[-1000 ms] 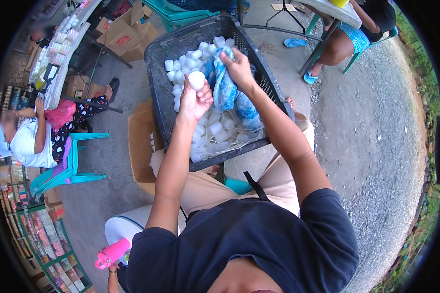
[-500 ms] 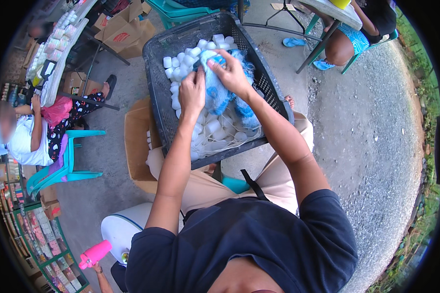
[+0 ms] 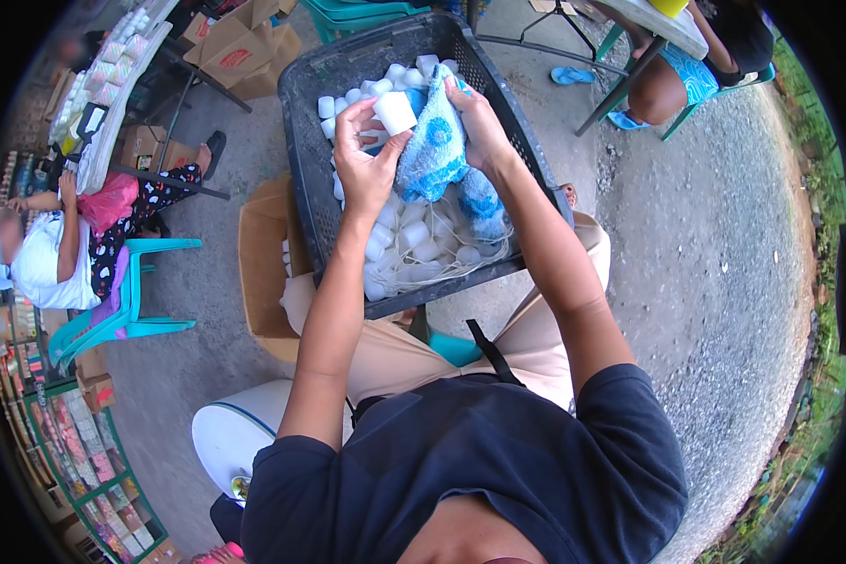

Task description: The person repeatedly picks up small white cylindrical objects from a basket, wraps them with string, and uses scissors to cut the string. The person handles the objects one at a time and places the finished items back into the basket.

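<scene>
A small white cylinder [image 3: 395, 112] is pinched between the thumb and fingers of my left hand [image 3: 362, 155], above a black plastic crate [image 3: 303, 202]. My right hand [image 3: 484, 127] grips a blue-and-white patterned cloth [image 3: 437, 141] beside it. The cloth hangs in folds, apparently just touching or close to the cylinder. More of the same kind of cloth [image 3: 484, 209] lies in the crate under my right wrist. Several similar white cylinders [image 3: 414, 232] fill the crate, some under pale strings [image 3: 432, 273] at its near end.
An open cardboard box [image 3: 258, 273] stands left of the crate. A seated person [image 3: 52, 249] is by a turquoise chair [image 3: 136, 291] at a table on the left. Another person [image 3: 677, 85] sits at the upper right. A white round container [image 3: 226, 442] is near my left elbow.
My hands have moved apart. The white cylinder now shows bare in my left hand, and the cloth has shifted right in my right hand. The pink object at lower left has dropped mostly out of view.
</scene>
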Demonstrator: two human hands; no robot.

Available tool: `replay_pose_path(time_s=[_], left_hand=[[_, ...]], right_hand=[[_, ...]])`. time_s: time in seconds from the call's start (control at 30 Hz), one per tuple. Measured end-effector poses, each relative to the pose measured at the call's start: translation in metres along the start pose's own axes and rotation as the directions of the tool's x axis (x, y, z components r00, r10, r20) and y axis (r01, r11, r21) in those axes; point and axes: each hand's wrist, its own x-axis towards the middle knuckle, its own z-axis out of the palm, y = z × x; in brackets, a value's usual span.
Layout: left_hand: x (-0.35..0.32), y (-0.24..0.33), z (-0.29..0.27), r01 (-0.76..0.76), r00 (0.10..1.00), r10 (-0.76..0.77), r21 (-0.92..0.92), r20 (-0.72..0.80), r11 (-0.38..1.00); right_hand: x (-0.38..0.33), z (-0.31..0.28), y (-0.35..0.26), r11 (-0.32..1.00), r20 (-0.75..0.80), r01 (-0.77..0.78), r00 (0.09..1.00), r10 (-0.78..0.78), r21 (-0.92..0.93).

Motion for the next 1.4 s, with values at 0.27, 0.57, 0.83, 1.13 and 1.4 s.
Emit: replay_pose_path(time_s=[0.27, 0.57, 0.83, 1.13, 1.4], left_hand=[[0.003, -0.005, -0.003, -0.210, 0.972, 0.166, 0.312, 0.164, 0.927], [-0.003, 0.017, 0.005, -0.049, 0.998, 0.042, 0.179, 0.040, 0.983], [0.002, 0.020, 0.004, -0.007, 0.999, 0.015, -0.231, 0.031, 0.973], [0.002, 0.012, -0.006, 0.057, 0.990, -0.013, -0.316, 0.139, 0.947], [0.007, 0.012, -0.013, -0.310, 0.946, 0.278, 0.216, 0.164, 0.926]], right_hand=[[-0.013, 0.011, 0.010, 0.981, 0.266, 0.093, 0.963, -0.045, -0.172], [-0.005, 0.010, 0.023, 0.924, 0.285, 0.345, 0.914, -0.290, -0.166], [-0.007, 0.015, 0.015, 0.889, 0.261, 0.388, 0.909, -0.325, -0.244], [-0.013, 0.017, 0.001, 0.919, 0.292, 0.319, 0.924, -0.246, -0.234], [-0.019, 0.022, 0.002, 0.942, 0.309, 0.207, 0.943, -0.120, -0.264]])
